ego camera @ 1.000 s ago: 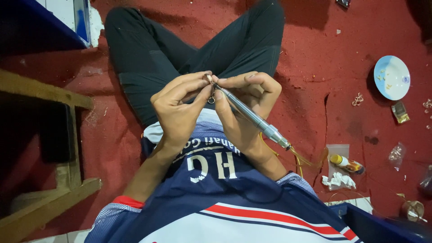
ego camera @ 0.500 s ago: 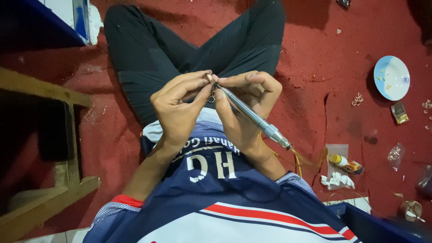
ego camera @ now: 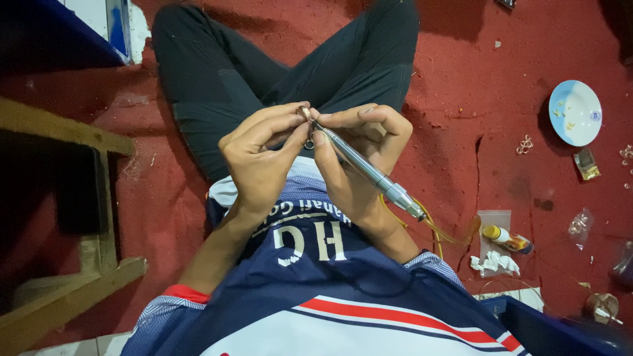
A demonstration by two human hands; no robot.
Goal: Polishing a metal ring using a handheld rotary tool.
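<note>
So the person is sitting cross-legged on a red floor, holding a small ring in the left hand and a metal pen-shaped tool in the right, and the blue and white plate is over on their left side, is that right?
Not quite: the blue and white plate lies on the person's right side, on the red floor, as the head view shows. The rest holds: legs crossed, the left hand pinching a small ring, the right hand holding the metal pen-shaped tool.

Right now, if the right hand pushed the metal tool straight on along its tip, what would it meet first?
Most likely the small ring pinched in the left hand, right at the tool tip; contact is unclear.
</note>
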